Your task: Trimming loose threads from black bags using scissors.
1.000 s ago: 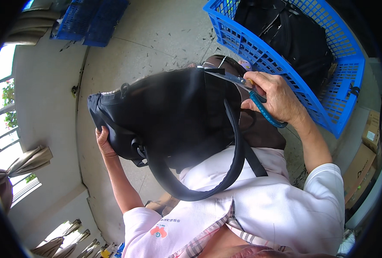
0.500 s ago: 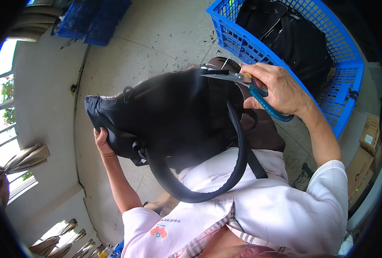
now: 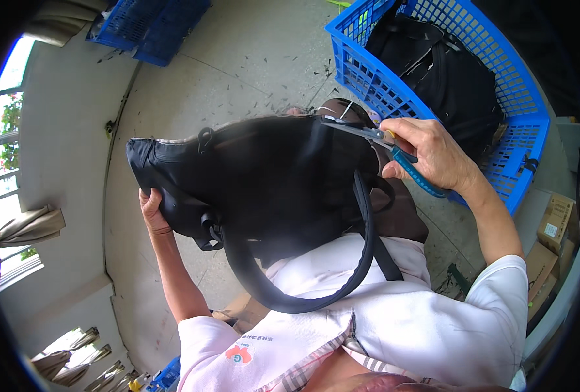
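Observation:
A large black bag (image 3: 270,176) lies across my lap, its long carrying handle (image 3: 290,306) looping down over my white shirt. My left hand (image 3: 154,212) grips the bag's left end, thumb showing on the outside and the other fingers hidden behind the fabric. In my right hand (image 3: 437,155) is a pair of scissors (image 3: 412,171) with teal handles. Their blades point left along the bag's upper right edge, touching or very near it; whether fabric is between them I cannot tell. A pale seam edge (image 3: 250,119) runs along the bag's far side.
A blue plastic crate (image 3: 394,85) at the far right holds more black bags (image 3: 433,72). Other blue crates (image 3: 149,32) stand at the far left. Dark scraps (image 3: 257,81) litter the floor. Cardboard boxes (image 3: 551,228) are stacked at the right, and a windowed wall (image 3: 61,150) is at the left.
The scissors and my right hand have shifted slightly right and nearer, the blades tilting a little. The bag's upper right edge has dropped slightly. My left hand keeps its hold.

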Demonstrator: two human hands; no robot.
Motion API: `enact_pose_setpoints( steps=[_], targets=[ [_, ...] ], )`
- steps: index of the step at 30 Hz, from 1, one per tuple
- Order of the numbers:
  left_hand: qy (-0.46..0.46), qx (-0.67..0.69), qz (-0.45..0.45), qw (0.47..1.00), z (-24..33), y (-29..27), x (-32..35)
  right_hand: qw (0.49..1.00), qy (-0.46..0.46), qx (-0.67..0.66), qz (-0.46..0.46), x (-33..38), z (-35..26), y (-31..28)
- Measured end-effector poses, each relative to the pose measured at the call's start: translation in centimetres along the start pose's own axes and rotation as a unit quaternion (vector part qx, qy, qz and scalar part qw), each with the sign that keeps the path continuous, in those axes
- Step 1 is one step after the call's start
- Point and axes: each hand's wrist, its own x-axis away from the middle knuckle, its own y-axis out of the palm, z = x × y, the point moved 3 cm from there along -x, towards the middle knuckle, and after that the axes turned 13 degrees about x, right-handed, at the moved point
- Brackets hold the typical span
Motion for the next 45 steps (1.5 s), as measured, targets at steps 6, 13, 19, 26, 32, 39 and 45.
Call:
enact_pose_setpoints(
  steps=[6, 13, 19, 26, 32, 39, 45],
  targets=[
    [0.010, 0.007, -0.015, 1.000, 0.1, 0.4, -0.1, 0.999, 0.004, 0.016, -0.031, -0.8, 0.5, 0.2],
    [-0.010, -0.003, -0.036, 0.999, 0.3, 0.7, -0.5, 0.992, -0.086, 0.092, 0.015, -0.1, -0.3, 0.0],
    [0.007, -0.058, -0.087, 0.994, 1.5, 1.2, -0.2, 0.998, 0.030, -0.030, 0.051, -1.1, 0.7, -1.9],
    [0.048, -0.028, -0.163, 0.985, 2.9, 4.7, -0.3, 0.965, -0.047, -0.255, 0.028, -5.7, -1.5, 0.5],
    [0.133, -0.317, -0.065, 0.937, 7.3, 12.0, -0.9, 0.961, -0.036, -0.272, -0.005, -5.2, -3.8, 0.8],
    [0.359, -0.598, -0.323, 0.640, 0.7, 24.0, -0.1, 0.952, -0.062, -0.297, -0.031, -4.1, -6.3, 0.8],
    [0.479, -0.554, -0.252, 0.633, -1.1, 22.6, 1.7, 0.959, -0.078, -0.272, -0.026, -3.5, -6.1, 1.8]
  ],
)
